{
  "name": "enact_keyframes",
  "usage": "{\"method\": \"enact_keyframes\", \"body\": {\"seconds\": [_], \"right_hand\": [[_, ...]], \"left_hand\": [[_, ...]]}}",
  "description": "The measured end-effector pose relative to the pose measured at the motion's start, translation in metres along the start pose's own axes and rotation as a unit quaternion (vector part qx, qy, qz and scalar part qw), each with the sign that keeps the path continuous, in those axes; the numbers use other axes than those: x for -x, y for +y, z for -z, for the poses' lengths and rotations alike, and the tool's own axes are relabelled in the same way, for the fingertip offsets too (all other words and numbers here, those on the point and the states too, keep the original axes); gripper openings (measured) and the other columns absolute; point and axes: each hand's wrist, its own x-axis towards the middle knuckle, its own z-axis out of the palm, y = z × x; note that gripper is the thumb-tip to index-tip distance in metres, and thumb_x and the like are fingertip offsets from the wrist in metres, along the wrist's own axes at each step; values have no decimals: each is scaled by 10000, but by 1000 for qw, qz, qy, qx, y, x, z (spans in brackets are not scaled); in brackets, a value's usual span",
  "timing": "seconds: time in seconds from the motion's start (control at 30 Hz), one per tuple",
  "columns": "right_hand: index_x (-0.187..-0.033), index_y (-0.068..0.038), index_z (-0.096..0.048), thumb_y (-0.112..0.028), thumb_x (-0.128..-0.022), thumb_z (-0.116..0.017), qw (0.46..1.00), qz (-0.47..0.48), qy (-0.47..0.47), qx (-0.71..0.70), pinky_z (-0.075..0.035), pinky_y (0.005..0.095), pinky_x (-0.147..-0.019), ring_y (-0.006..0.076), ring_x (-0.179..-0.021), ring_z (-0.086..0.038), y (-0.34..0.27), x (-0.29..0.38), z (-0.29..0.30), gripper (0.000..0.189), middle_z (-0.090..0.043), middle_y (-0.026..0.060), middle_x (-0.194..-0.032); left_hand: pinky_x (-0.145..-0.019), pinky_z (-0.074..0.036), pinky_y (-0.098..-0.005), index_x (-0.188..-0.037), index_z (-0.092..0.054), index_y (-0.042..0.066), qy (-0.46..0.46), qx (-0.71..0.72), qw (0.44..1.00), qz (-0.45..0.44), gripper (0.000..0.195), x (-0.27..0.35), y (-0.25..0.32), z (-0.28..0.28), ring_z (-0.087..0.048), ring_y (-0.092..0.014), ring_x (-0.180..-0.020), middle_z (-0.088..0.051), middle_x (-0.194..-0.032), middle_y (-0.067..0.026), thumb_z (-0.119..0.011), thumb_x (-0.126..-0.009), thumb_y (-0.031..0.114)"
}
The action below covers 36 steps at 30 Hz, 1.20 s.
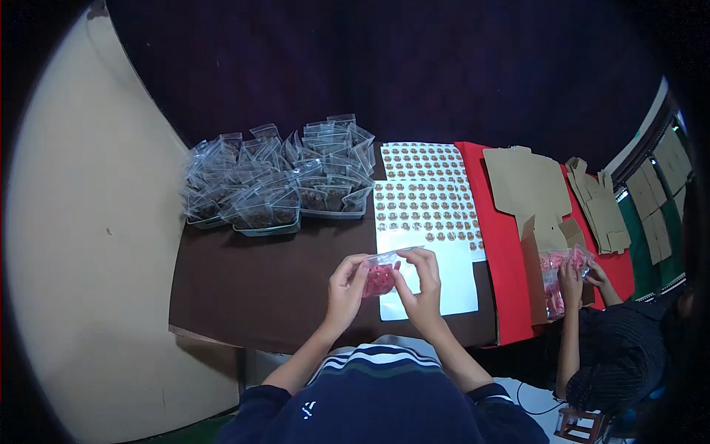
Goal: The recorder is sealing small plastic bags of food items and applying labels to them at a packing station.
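Note:
Between my two hands is a small clear zip bag (379, 280) with pink-red pieces inside. My left hand (346, 286) grips its left side, thumb in front. My right hand (424, 283) pinches the bag at its upper right, with the thumb against the front. Under and behind my right hand lies a white sticker sheet (427, 297), its lower part bare and its upper part bearing rows of small round orange-brown stickers. More sticker sheets (421, 158) lie beneath it and farther back.
Plastic baskets (266, 228) packed with several zip bags of dark contents (333, 197) stand at the back left of the brown table (249, 288). To the right, on red cloth (507, 294), a co-worker's hands (571, 280) hold a pink bag over an open cardboard box (533, 277). Flattened cardboard (599, 213) lies beyond.

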Motion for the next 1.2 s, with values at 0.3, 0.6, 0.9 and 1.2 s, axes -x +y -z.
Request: {"method": "enact_keyframes", "body": {"seconds": [0.3, 0.6, 0.9, 1.2], "right_hand": [[-890, 12, -580, -97, -862, -574, 951, -161, -61, -256, -405, 241, -740, 101, -826, -506, 21, -4, 13, 113, -549, 47, -898], [-810, -4, -573, -77, -859, -553, 887, -205, -72, -408, -425, 267, -735, 122, -776, -530, 20, -4, 13, 90, -575, 54, -801], [-825, 3, -565, -55, -810, -564, 922, -194, -103, -319, -421, 278, -739, 136, -770, -529, 27, -7, 19, 60, -570, 74, -838], [-754, -15, -574, -150, -768, -617, 975, -13, -220, -30, -405, 311, -671, 199, -673, -548, 7, -21, 16, 143, -569, 85, -706]], "left_hand": [[-746, -436, -210, -987, -562, 6, -3, 114, 993, 22, 200, -6, 9, 8, -548, -62, -828, -590, -899, -28, -456, -942, 169], [-753, -437, -213, -941, -563, 8, -23, 183, 982, 51, 188, -4, 9, 12, -555, -68, -819, -593, -885, -29, -478, -936, 176], [-661, -417, -194, -840, -593, 0, -25, 46, 999, -14, 139, -5, 17, 13, -526, -34, -729, -575, -793, -2, -542, -896, 117], [-592, -445, -229, -832, -601, -35, -111, -203, 964, -129, 94, -5, 16, 10, -568, -106, -675, -587, -781, -58, -606, -820, 58]]}}
